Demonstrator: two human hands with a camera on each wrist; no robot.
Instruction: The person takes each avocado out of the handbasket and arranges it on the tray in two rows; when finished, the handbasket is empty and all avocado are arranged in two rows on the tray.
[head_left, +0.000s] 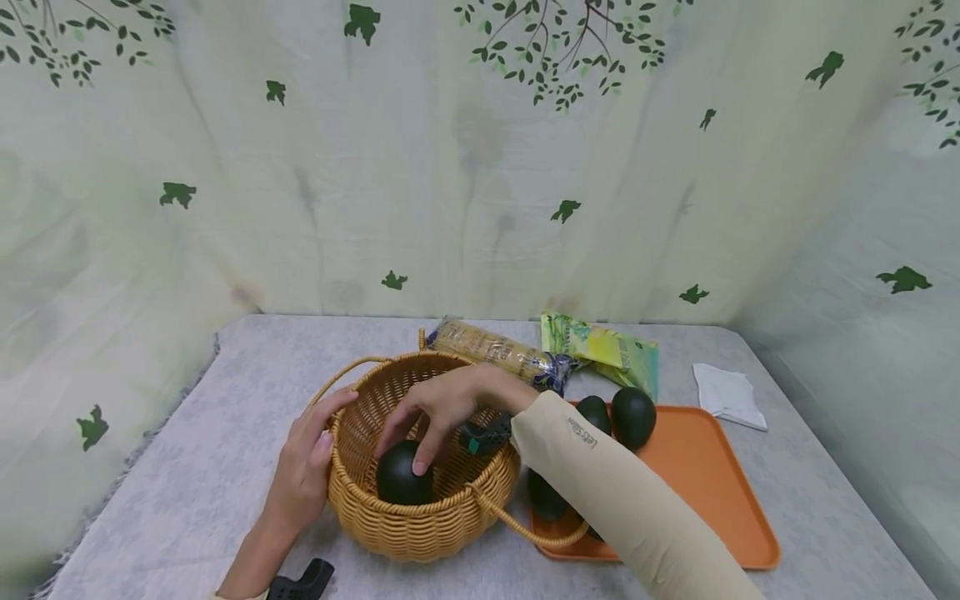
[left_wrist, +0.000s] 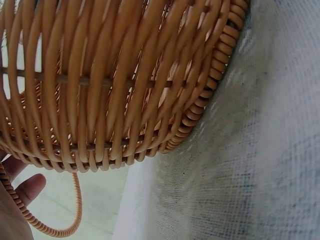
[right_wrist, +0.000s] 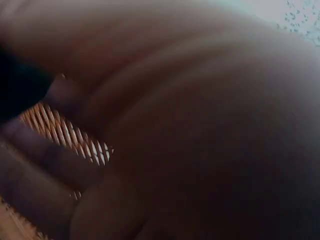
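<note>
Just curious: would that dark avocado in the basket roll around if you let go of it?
Probably a little: the avocado looks rounded and smooth, so it could roll. The basket has curved walls that should stop it. It seems firm, since the right hand grips it without denting.

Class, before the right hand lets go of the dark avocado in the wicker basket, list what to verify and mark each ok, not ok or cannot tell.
1. Avocado is inside the basket: ok.
2. Right hand fingertips rest on the avocado: ok.
3. Left hand steadies the basket's rim: ok.
4. Avocado sits on the basket floor: cannot tell.
5. More avocados wait on the orange tray: ok.
</note>
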